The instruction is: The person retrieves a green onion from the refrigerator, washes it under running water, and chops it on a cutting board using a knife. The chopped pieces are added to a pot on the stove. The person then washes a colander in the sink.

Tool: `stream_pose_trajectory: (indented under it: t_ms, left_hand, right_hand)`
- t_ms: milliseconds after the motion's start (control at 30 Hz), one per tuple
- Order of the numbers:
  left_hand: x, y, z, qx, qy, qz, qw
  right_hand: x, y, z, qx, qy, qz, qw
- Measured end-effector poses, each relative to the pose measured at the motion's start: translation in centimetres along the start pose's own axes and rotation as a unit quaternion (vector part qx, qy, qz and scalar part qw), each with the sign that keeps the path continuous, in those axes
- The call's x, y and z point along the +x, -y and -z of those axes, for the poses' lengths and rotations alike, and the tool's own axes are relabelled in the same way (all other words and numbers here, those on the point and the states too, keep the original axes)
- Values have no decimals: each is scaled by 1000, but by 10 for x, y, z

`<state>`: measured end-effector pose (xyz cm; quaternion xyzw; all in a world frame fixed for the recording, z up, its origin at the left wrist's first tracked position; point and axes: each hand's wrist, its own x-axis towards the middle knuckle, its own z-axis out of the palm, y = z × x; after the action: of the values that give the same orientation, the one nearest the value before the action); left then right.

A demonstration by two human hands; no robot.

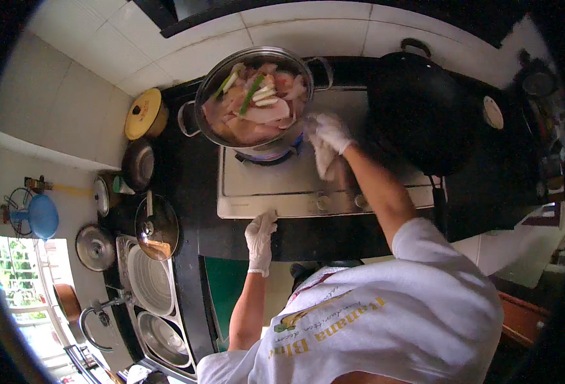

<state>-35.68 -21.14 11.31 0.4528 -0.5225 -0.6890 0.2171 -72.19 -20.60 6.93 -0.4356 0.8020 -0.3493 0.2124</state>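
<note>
My right hand (333, 132), in a white glove, is shut on a light cloth (325, 161) that hangs over the gas stove (273, 180), just right of a large steel pot. The pot (198, 108) sits on a lit burner and holds pieces of raw-looking meat (268, 113), green onion stalks (251, 96) and pale slices (265, 95). My left hand (262, 235), also gloved in white, rests at the front edge of the stove; whether its fingers hold anything is unclear.
A big black wok (417, 110) covers the stove's right side. Left of the stove stand a yellow lidded pot (143, 114), a dark pan (138, 164) and a glass lid (157, 225). The double sink (174, 293) holds a white basket (150, 278) and a metal basin (163, 338).
</note>
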Motion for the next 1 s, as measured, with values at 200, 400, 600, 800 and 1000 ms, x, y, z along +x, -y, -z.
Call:
stream_pose_trajectory:
  t_ms: [200,400,600,800,1000]
  left_hand:
    - [-19,1,20,-17,-16,27,999]
    - [-50,17,64,-25,-118,9,993]
    - [-59,15,76,-40,-80,2,996]
    - [-82,13,111,9,-80,-41,996]
    - [-133,46,181,-26,-159,-60,985]
  right_hand:
    - [104,-149,13,-51,-62,-7,997]
    - [44,-39,1,-333,-94,-52,937]
    - [-22,14,6,-404,-6,-88,910]
    - [-58,44,-41,-442,97,64,890]
    - [-112,163,-120,-377,127,91,913]
